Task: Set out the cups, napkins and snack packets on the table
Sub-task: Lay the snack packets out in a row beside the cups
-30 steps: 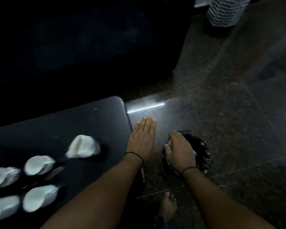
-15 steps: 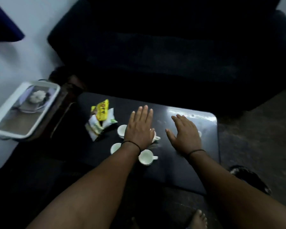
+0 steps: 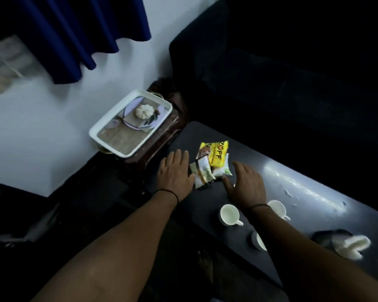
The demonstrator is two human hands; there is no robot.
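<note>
A small pile of snack packets (image 3: pixel 213 163), one yellow on top, lies at the left end of the dark table (image 3: pixel 303 188). My left hand (image 3: pixel 176 173) hovers flat just left of the pile, fingers apart and holding nothing. My right hand (image 3: pixel 246 182) is spread just right of the pile, also holding nothing. White cups stand nearer me: one (image 3: pixel 229 215) between my forearms, one (image 3: pixel 278 209) behind my right wrist, another (image 3: pixel 259 241) partly hidden by my right arm. A blurred white cup (image 3: pixel 351 246) sits at the table's right end.
A white tray (image 3: pixel 103 134) with a printed picture rests on a small dark wooden stand left of the table, against the pale wall. A dark sofa (image 3: pixel 282 73) runs behind the table. A blue curtain (image 3: pixel 74 35) hangs at upper left. My bare foot shows below the table edge.
My view swung left from the floor and basket to the table's left end. Both hands moved from over the cups to either side of the snack packets.
</note>
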